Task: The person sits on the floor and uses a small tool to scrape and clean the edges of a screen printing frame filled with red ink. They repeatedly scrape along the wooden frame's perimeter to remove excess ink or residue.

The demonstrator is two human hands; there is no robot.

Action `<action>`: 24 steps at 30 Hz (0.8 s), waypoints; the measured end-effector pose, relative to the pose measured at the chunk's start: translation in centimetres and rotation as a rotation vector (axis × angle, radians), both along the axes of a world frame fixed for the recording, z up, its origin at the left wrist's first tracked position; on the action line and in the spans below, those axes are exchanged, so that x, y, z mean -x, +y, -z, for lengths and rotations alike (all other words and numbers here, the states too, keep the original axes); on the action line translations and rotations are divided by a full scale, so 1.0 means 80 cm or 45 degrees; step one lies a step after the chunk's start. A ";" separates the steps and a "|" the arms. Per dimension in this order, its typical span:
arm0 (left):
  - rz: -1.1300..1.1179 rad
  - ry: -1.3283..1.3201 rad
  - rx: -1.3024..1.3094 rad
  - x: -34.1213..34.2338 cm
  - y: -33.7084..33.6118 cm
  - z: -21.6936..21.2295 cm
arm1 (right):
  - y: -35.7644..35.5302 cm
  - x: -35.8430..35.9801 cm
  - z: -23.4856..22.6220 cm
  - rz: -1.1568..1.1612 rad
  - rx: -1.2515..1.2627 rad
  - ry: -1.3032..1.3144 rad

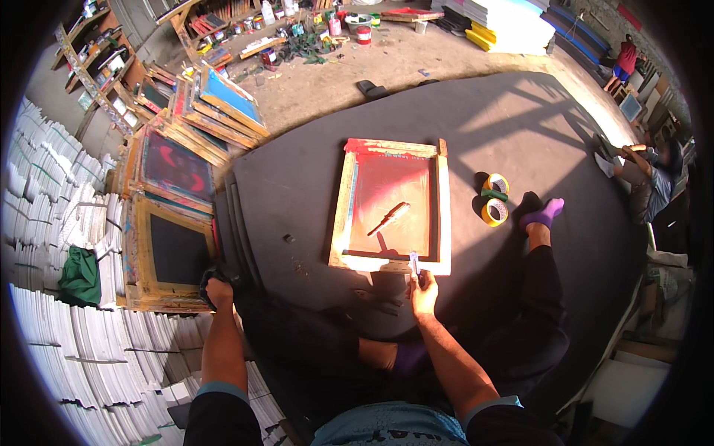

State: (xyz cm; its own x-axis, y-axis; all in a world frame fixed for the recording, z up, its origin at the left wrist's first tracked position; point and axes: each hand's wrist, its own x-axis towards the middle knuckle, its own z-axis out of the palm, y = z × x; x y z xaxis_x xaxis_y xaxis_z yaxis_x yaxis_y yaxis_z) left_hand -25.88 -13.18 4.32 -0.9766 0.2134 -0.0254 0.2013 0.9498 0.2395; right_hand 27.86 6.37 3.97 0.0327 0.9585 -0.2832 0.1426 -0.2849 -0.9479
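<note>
In front of me on a dark mat lies a wooden screen-printing frame (337, 223) with a reddish mesh. A long, narrow reddish-brown thing with a pale edge (388, 219) shows on the mesh; its kind is unclear. My right hand (425, 293) is at the frame's near edge, its fingers closed on a slim pale tool (414, 262) that points up over the wood. Out to the left, my left hand (219, 292) is closed on a black, crumpled bundle, perhaps cloth (232, 278), beside the nearest leaning screen frame (178, 249).
Two yellow tape rolls (494, 211) and a green item (494, 195) lie right of the frame, near my foot (543, 213). Stacked screen frames (223, 104) and white paper bundles (59, 208) line the left. Another person (647, 175) sits at far right.
</note>
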 end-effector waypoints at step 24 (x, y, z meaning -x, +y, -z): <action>0.429 0.053 0.269 -0.094 0.107 -0.124 | 0.052 -0.128 0.041 0.501 -0.318 -0.560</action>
State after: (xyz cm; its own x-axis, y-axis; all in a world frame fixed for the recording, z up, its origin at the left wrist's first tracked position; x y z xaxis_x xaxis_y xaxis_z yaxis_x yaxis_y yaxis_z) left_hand -18.38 -4.64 14.21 -0.8541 0.5161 -0.0647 0.5152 0.8565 0.0313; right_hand 38.10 10.54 0.66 0.4576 0.8866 0.0668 0.4632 -0.1737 -0.8690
